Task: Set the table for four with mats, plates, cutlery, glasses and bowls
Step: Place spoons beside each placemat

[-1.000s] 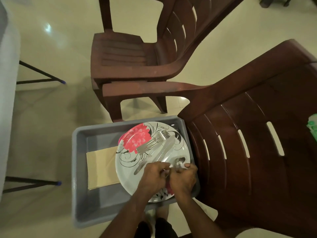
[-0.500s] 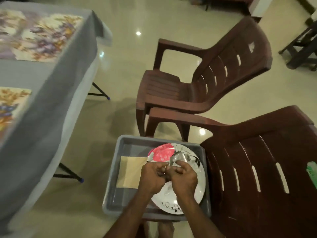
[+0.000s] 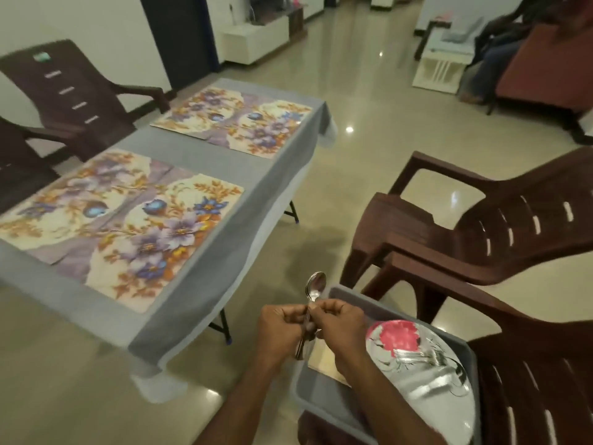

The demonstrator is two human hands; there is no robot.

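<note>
- Both hands meet over the near edge of the tub (image 3: 324,399): the left hand (image 3: 280,329) and right hand (image 3: 340,321) pinch one spoon (image 3: 315,289) by its handle (fingers curled tight round it).
- The spoon's long axis stands near upright, bowl up and away from the fingers.
- The plate (image 3: 426,377) lies in the tub, by the right hand.
- The mats (image 3: 122,220) lie on the table (image 3: 279,175) ahead and left, nearer the left hand.

- A metal spoon (image 3: 315,290) stands bowl-up, its handle held between both hands.
- Floral mats (image 3: 122,220) lie flat on the grey-clothed table (image 3: 282,175), one pair near, another pair (image 3: 237,120) at the far end.
- A white plate (image 3: 426,374) with a red flower sits in the grey tub (image 3: 321,399), blurred cutlery (image 3: 414,356) lying on it.
</note>
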